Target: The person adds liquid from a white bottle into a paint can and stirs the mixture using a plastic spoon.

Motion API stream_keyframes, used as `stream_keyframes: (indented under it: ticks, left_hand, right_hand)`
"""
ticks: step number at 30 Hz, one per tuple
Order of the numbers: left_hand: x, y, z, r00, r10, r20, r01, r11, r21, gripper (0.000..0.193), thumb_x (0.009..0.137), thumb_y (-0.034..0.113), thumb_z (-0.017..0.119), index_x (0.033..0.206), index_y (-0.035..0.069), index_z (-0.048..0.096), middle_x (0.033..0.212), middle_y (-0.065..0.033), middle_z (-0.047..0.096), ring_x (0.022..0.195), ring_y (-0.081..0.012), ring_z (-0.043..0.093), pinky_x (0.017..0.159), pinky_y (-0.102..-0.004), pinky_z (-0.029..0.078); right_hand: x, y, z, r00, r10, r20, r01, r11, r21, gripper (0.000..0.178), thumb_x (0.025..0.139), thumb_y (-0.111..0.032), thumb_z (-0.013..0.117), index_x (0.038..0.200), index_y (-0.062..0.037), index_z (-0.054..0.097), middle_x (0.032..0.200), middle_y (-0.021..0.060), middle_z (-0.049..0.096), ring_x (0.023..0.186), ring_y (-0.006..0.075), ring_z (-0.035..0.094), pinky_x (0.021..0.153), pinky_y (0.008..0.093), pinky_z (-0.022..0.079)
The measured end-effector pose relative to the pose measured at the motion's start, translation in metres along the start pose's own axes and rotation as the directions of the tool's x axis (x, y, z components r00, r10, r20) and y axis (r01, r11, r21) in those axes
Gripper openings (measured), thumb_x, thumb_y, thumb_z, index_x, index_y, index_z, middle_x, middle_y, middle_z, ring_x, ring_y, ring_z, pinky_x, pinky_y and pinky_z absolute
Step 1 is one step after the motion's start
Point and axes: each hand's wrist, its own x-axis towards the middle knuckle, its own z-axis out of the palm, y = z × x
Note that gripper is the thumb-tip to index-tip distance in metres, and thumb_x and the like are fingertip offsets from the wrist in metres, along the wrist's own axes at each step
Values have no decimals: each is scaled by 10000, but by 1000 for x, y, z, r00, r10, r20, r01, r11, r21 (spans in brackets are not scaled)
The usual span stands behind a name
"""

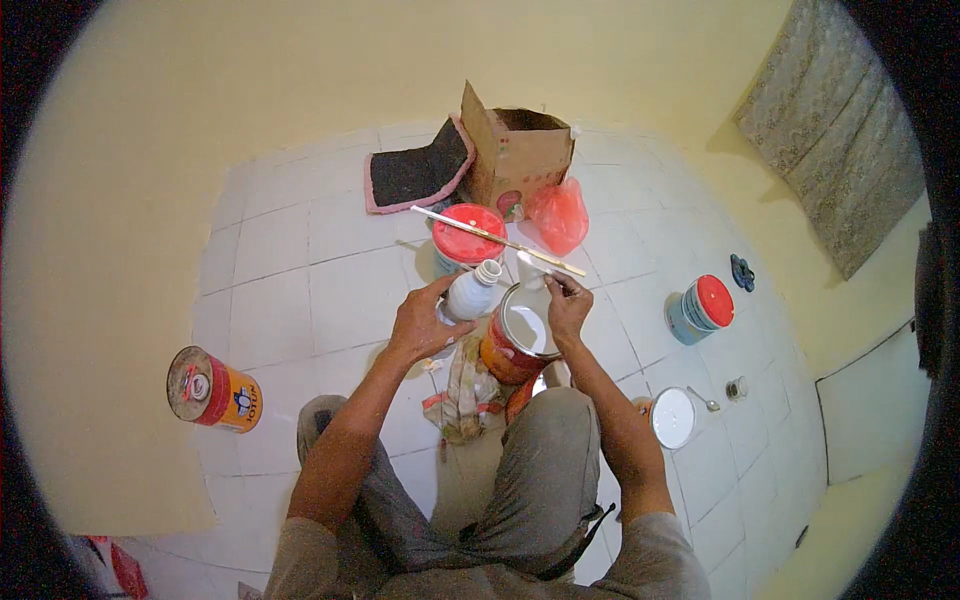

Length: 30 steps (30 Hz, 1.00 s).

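My left hand (422, 325) is wrapped round a white plastic bottle (470, 293), its uncapped mouth tilted up to the right. In my right hand (568, 312), between thumb and fingers, is a small white cup-like piece (531, 268); its exact kind is hard to make out. Beneath it stands an uncovered orange and red paint can (503, 352) with white paint (526, 326) inside. A long thin stick (480, 232) crosses above a red-lidded bucket (466, 222), its right end near my right hand. A stained rag (462, 398) lies against the can.
Behind are a cardboard box (530, 155), a dark mat with pink edging (420, 170) and a red plastic bag (560, 215). An orange can (212, 390) stands left. To the right are a red-lidded tub (701, 309), a white round lid or container (673, 418), a spoon (705, 401) and a small jar (737, 388).
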Motion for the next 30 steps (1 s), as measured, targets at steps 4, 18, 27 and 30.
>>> stream_keyframes:
  ticks: [4,18,27,30]
  left_hand:
    - [0,-5,2,999,25,-27,-25,1000,7,795,681,350,932,1401,172,648,1184,-175,764,1094,-369,736,971,-478,575]
    - [8,8,16,997,69,37,-67,997,-49,757,695,345,913,1374,123,661,1219,-182,748,1114,-379,722,982,-476,566]
    - [6,15,31,977,211,12,-209,975,-72,764,688,332,901,1383,131,654,1226,-164,742,1100,-372,722,969,-477,569]
    - [6,17,32,979,183,87,-173,979,-109,802,694,359,934,1413,150,646,1310,-155,724,1201,-358,698,1065,-485,531]
  right_hand:
    - [9,-25,-19,1000,-11,18,11,999,-34,198,890,-112,820,1034,24,815,832,58,768,708,96,629,657,277,507]
    - [48,-153,-114,949,-94,300,110,993,-37,162,916,-79,793,1041,23,808,917,75,791,815,106,680,734,270,534]
    - [66,-221,-136,842,-98,531,266,931,-249,149,931,-73,779,1047,17,803,899,73,796,777,92,666,696,265,532]
    - [67,-228,-134,811,-115,574,296,926,-233,140,941,-52,762,1060,13,800,909,73,796,756,78,648,686,271,533]
